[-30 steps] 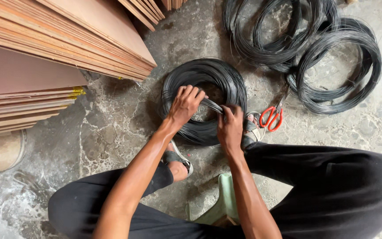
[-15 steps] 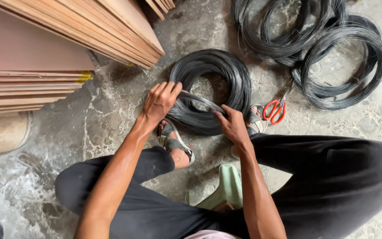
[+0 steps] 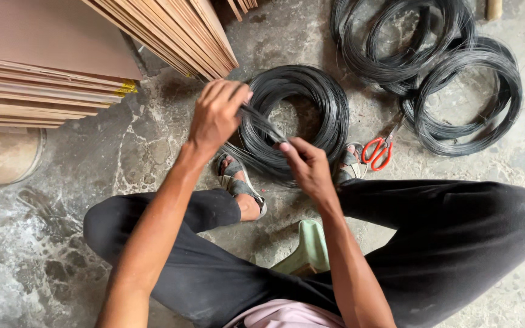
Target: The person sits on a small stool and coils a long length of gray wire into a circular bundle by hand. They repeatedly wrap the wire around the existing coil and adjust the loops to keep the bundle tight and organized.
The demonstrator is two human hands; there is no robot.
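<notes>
A thick coil of black wire [image 3: 320, 100] lies on the concrete floor between my feet. My left hand [image 3: 216, 114] is raised over the coil's left side, closed on a bunch of wire strands [image 3: 262, 123] lifted off the coil. My right hand [image 3: 306, 165] pinches the same strands lower down, over the coil's near edge. The strands run taut and slanted between the two hands.
Red-handled scissors [image 3: 377, 150] lie right of the coil. More black wire coils [image 3: 457, 79] overlap at the upper right. Stacked plywood sheets [image 3: 62, 61] fill the upper left, with a cardboard drum [image 3: 4, 155] below them. A green stool [image 3: 308, 249] sits under me.
My left hand has pulled the wire strands up and left, away from the coil. My right hand has followed, sliding along the strands. The view has shifted slightly.
</notes>
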